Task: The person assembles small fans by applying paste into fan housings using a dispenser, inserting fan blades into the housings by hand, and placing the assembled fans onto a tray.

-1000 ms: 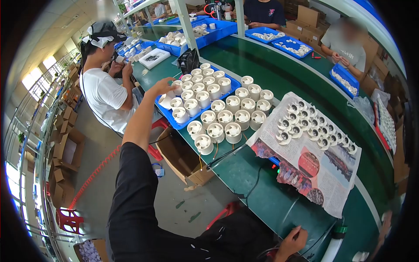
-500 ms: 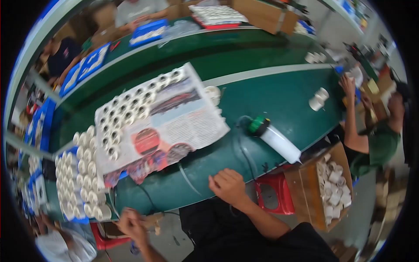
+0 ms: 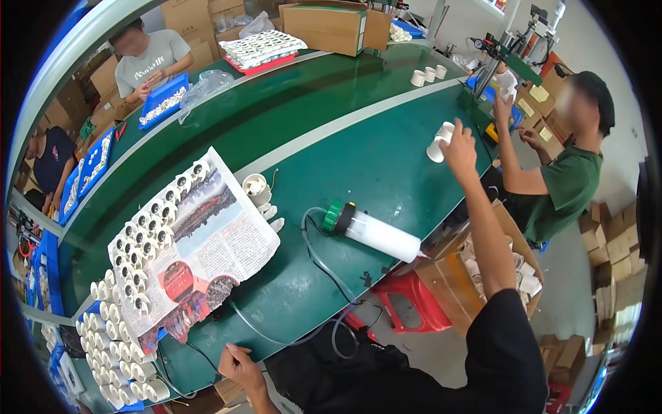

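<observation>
My right hand (image 3: pixel 460 153) reaches across the green table to two white cylindrical plastic pieces (image 3: pixel 436 150), one touching the other. Its fingers are apart, beside the nearer edge of the pieces; no firm grip shows. My left hand (image 3: pixel 241 369) is at the table's front edge, fingers curled in, with nothing visible in them. Between the hands lies a big white-filled dispensing syringe (image 3: pixel 383 236) with a green cap and a clear hose. To the left, a newspaper sheet (image 3: pixel 227 234) carries rows of white parts with dark round centres (image 3: pixel 141 241).
Many white cylinders (image 3: pixel 114 345) stand at the left end. A cup of small white parts (image 3: pixel 256 188) sits beside the newspaper. A carton of white pieces (image 3: pixel 448 276) and a red stool (image 3: pixel 412 303) stand below the front edge. A co-worker in green (image 3: pixel 565 179) works at right.
My right hand has moved from the front edge far to the right, up to the two white pieces. My left hand stays low by the edge. The view has turned rightward.
</observation>
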`<state>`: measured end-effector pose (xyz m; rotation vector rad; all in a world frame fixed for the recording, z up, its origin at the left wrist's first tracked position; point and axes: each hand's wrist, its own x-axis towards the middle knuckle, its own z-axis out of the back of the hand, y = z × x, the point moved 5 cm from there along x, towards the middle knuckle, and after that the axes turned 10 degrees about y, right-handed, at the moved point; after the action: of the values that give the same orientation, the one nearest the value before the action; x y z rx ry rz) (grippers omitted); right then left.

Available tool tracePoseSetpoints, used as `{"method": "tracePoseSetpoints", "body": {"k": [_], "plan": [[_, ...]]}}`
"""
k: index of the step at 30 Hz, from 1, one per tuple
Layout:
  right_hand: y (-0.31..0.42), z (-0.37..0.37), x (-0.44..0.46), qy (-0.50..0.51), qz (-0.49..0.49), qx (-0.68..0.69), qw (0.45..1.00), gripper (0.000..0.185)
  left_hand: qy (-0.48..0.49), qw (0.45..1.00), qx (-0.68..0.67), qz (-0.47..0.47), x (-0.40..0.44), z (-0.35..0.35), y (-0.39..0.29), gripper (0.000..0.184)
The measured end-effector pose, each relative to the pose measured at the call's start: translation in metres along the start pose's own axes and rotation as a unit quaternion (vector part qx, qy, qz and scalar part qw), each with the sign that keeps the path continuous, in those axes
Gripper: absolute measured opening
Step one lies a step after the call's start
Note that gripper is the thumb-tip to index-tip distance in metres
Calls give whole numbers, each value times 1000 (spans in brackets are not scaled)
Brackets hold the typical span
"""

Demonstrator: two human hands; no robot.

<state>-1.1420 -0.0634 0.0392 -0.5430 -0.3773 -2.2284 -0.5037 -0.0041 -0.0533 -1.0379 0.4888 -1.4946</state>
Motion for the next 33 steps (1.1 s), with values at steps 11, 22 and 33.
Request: {"method": "tracePoseSetpoints", "body": {"k": [11,22,33], "plan": [[-5,-28,45,218,121,210,945,21,26,999,32,17,-1,-2,0,40],[255,145,-238,414,644,320,558,38,302,938,-68,-160,35,-20,-114,76],[238,136,-232,449,439,340,700,16,166,979,-115,-37,16,-26,-53,64]]}}
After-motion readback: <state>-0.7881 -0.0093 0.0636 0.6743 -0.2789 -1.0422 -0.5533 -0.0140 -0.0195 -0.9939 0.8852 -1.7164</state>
